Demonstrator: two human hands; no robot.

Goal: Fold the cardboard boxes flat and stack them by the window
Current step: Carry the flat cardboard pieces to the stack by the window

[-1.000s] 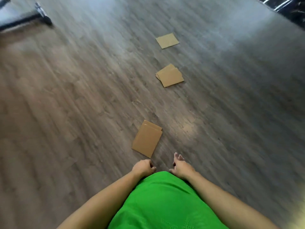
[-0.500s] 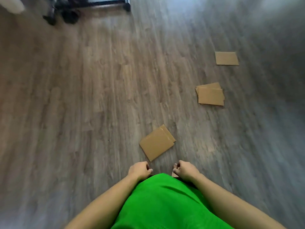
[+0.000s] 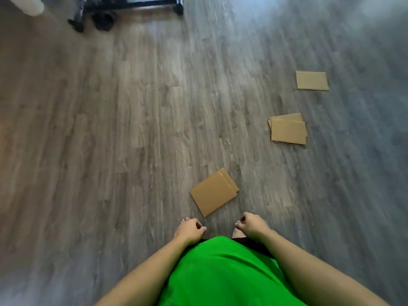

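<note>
While you stand over the grey wood-plank floor (image 3: 110, 151), both your hands hang low in front of your green shirt (image 3: 220, 272). Your left hand (image 3: 189, 231) has its fingers loosely curled with nothing in them, thumb tip out toward the middle. Your right hand (image 3: 251, 226) is the same, fingers loosely curled, nothing held.

The nearest flattened cardboard box (image 3: 213, 193) lies on the floor just ahead of your hands, apart from them, turned at an angle. It is plain brown, folded flat, with a second layer edge peeking out along its far-right side.

Farther off to the right of that nearest box sits a small pile of flattened boxes (image 3: 288, 129), at least two brown sheets slightly offset, the top one squarer to you. Beyond that pile, well apart, a single flat cardboard piece (image 3: 311, 80) lies alone.

Far to the upper left of the nearest box there is a black wheeled frame base (image 3: 123, 9) with casters, blurred. A white object (image 3: 26, 5) shows at the top-left corner; cannot tell what it is.
</note>
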